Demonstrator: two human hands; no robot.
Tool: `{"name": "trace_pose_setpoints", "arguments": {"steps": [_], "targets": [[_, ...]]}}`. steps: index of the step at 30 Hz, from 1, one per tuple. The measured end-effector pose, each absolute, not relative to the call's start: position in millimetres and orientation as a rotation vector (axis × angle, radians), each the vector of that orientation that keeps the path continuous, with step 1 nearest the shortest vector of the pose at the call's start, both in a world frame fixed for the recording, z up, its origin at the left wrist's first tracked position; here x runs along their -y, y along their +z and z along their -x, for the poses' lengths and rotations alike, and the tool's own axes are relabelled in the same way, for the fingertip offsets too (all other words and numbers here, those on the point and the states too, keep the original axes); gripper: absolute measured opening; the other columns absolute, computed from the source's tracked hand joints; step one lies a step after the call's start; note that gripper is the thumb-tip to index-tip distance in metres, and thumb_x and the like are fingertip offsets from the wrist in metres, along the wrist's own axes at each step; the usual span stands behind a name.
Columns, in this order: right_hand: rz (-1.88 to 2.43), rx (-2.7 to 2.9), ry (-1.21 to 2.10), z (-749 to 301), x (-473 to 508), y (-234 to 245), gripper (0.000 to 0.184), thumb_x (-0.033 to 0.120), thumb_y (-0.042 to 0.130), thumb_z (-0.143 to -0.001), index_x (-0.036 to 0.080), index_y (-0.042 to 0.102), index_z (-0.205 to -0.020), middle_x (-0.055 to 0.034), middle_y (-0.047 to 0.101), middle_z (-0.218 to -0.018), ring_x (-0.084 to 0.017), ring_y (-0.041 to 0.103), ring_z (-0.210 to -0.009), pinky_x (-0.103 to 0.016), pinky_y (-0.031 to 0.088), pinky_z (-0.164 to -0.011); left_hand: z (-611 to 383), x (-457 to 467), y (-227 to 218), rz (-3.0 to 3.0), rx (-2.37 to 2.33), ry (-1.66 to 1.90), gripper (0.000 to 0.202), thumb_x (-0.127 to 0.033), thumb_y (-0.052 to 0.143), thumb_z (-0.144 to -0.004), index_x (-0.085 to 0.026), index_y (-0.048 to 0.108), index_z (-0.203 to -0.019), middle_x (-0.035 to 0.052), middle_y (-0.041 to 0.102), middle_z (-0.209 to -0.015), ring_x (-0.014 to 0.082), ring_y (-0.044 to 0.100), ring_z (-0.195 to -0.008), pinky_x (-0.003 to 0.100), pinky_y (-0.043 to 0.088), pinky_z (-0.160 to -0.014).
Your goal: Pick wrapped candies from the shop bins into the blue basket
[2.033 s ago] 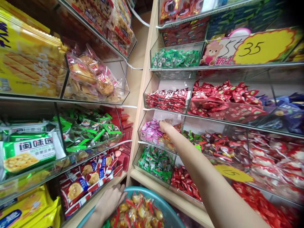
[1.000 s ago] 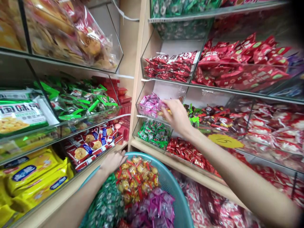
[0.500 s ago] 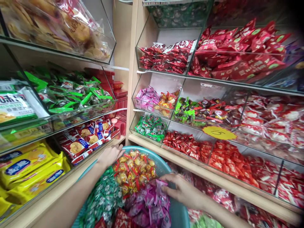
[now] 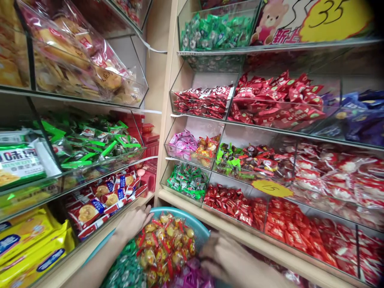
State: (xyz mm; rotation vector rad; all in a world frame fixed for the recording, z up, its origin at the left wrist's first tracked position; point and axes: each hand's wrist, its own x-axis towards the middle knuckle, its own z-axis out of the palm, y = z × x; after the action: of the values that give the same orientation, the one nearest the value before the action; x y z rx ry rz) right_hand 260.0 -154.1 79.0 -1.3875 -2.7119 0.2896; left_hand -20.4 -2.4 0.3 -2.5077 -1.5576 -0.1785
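A teal plastic basin point(image 4: 196, 224) is piled with wrapped candies at the bottom of the view. My left hand point(image 4: 133, 222) grips its left rim, fingers curled over the edge beside the candies. Gold candies with red ties point(image 4: 166, 248) fill the middle, green-wrapped candies point(image 4: 124, 268) lie on the left and purple-wrapped candies point(image 4: 192, 276) at the front right. Over the right side of the basin, close to the purple and gold candies, is my right hand point(image 4: 222, 256). It is smeared by motion, and whether its bent fingers hold anything is unclear.
Clear-fronted shelf bins of candy rise behind and right, including a green candy bin point(image 4: 187, 182) and a red candy bin point(image 4: 228, 204). A yellow price tag point(image 4: 271, 188) reads 15. At left are yellow biscuit packs point(image 4: 39, 248) and bagged pastries point(image 4: 78, 56).
The view has tilted up, so shelves and basin sit lower in the picture. My right hand has shifted from the purple candies towards the gold ones. My left hand stays on the rim.
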Motion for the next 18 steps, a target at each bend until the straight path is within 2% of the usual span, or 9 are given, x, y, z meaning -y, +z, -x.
{"name": "trace_pose_setpoints", "arguments": {"steps": [5, 10, 14, 18], "targets": [[1.344, 2.583, -0.235, -234.4, 98.8, 162.9, 0.033, 0.027, 0.038, -0.093, 0.018, 0.062, -0.073, -0.0034, 0.061, -0.067, -0.014, 0.054, -0.069, -0.025, 0.036, -0.067, 18.2, -1.2, -2.4, 2.484, 1.538, -0.170, 0.048, -0.037, 0.020, -0.093, -0.017, 0.058, -0.115, 0.0135, 0.067, -0.097, 0.0272, 0.065, -0.088, 0.037, 0.051, -0.070], [1.531, 2.272, -0.679, -218.4, 10.2, 232.3, 0.031, 0.029, 0.038, -0.091, 0.017, 0.065, -0.081, -0.0077, 0.066, -0.077, -0.017, 0.057, -0.074, -0.026, 0.035, -0.066, 20.2, -3.7, -9.4, 2.447, 1.470, -0.159, 0.050, -0.035, 0.019, -0.093, -0.015, 0.056, -0.121, 0.0138, 0.067, -0.102, 0.0266, 0.065, -0.092, 0.037, 0.052, -0.074], [1.917, 2.098, -0.775, -225.4, -53.9, 262.0, 0.030, 0.021, 0.039, -0.089, 0.016, 0.066, -0.102, -0.0139, 0.067, -0.099, -0.021, 0.061, -0.091, -0.027, 0.039, -0.072, 21.7, -3.3, -11.1, 2.408, 1.486, -0.166, 0.048, -0.034, 0.021, -0.093, -0.017, 0.057, -0.120, 0.0129, 0.068, -0.100, 0.0265, 0.065, -0.090, 0.037, 0.052, -0.073], [2.069, 2.056, -0.758, -238.2, -94.8, 264.3, 0.030, 0.012, 0.043, -0.084, 0.008, 0.066, -0.104, -0.0214, 0.065, -0.103, -0.026, 0.058, -0.102, -0.032, 0.040, -0.083, 22.4, -4.7, -11.2, 2.405, 1.500, -0.166, 0.049, -0.033, 0.019, -0.093, -0.017, 0.059, -0.117, 0.0123, 0.069, -0.094, 0.0271, 0.066, -0.084, 0.038, 0.053, -0.069]]}}
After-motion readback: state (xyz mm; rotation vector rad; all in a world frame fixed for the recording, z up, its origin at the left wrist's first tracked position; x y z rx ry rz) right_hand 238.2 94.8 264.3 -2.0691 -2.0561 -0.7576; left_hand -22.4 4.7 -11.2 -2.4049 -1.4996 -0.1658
